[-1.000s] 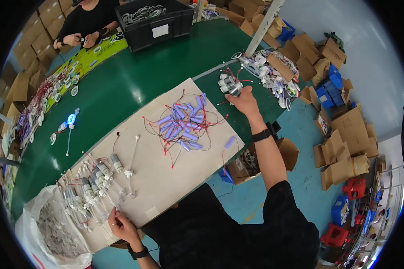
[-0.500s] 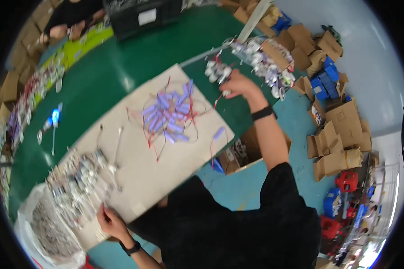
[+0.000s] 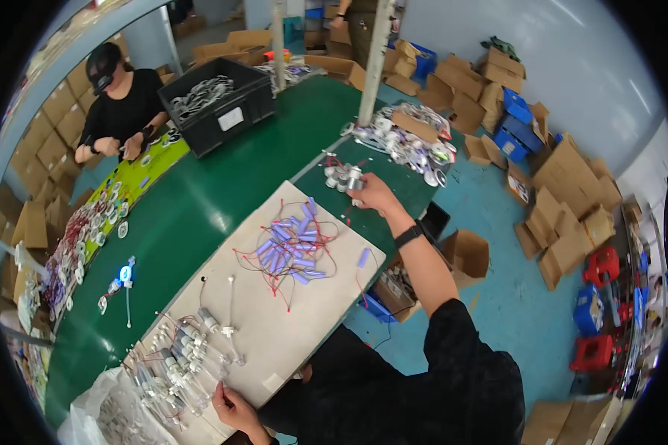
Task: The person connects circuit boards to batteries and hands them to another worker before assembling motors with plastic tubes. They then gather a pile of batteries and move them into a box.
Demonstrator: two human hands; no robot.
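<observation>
The right hand (image 3: 369, 194) has drawn back clutching a small motor (image 3: 355, 180) from the pile (image 3: 338, 175), while the left hand (image 3: 232, 404) stays curled on the board (image 3: 274, 348), its grip unclear.

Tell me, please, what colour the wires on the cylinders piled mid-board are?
Red wires trail from the pale purple cylinders, seen in the head view.

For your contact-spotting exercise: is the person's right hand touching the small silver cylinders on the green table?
Touching: in the head view, the right hand closes its fingers on one of the silver cylinders.
</observation>
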